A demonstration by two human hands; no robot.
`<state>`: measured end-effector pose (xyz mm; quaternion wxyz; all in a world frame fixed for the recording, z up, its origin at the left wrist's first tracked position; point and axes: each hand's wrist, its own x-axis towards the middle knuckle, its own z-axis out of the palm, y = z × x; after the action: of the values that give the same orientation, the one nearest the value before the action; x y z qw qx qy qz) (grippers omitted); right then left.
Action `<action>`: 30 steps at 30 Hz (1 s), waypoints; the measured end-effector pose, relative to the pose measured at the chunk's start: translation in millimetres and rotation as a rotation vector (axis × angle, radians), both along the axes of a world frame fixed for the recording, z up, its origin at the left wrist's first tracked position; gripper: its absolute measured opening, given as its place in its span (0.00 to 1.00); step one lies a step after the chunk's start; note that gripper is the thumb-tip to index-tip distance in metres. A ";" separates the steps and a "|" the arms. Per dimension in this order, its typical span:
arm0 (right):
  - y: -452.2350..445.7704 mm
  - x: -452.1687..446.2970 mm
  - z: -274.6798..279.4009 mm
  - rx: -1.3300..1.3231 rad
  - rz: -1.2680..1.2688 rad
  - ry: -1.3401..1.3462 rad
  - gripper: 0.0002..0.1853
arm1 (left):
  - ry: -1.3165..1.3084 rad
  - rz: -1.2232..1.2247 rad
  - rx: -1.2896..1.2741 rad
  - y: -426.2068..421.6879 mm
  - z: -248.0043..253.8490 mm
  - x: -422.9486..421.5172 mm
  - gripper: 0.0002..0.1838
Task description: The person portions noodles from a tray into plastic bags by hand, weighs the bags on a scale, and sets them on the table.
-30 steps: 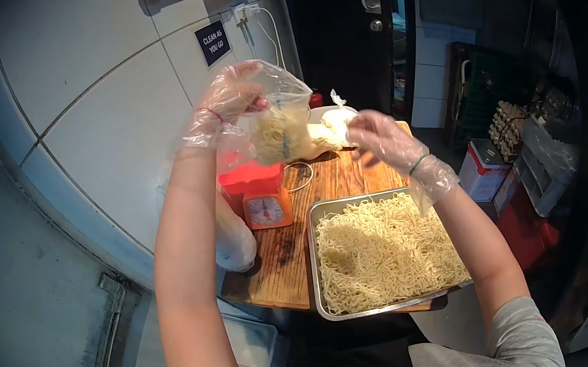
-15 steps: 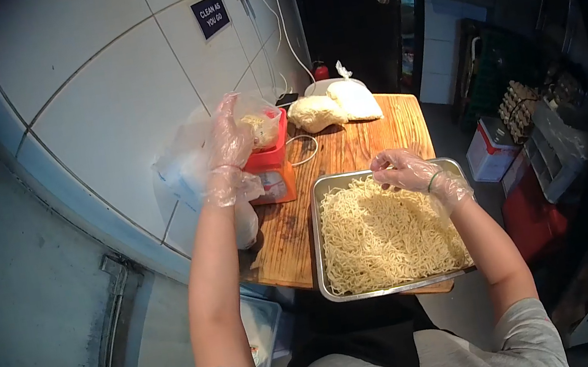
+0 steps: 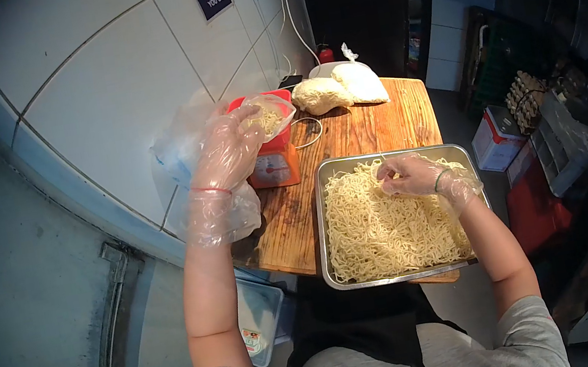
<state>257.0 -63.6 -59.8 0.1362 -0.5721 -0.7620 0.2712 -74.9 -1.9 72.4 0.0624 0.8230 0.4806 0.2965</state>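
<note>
L hand, fingers curled on bag of noodles at scale, upper ctr-left; R hand, half-curled, grip unclear, nearer, over upper part of noodle tray, lower ctr-right.

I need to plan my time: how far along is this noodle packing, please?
Looks done: a tied bag, though its contents are unclear. In hand: the left hand holds a small noodle bag at the scale; the right hand is at the loose noodles. Remaining: those noodles, which cover most of the tray.
</note>
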 end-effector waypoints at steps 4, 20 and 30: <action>3.3 -34.7 34.2 0.064 -0.028 0.120 0.12 | 0.080 0.006 0.046 44.9 -34.9 3.0 0.21; 184.2 -199.3 94.0 0.264 0.202 -0.213 0.16 | -0.082 0.018 0.035 78.2 -48.8 2.9 0.35; 150.3 -172.3 143.0 0.520 0.188 -0.213 0.16 | -0.327 -0.137 -0.197 87.6 -30.4 6.5 0.28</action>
<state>84.8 86.7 83.2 0.1720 -0.4703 -0.8654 0.0166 -68.5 85.7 42.0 0.2398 0.7846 0.4334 0.3728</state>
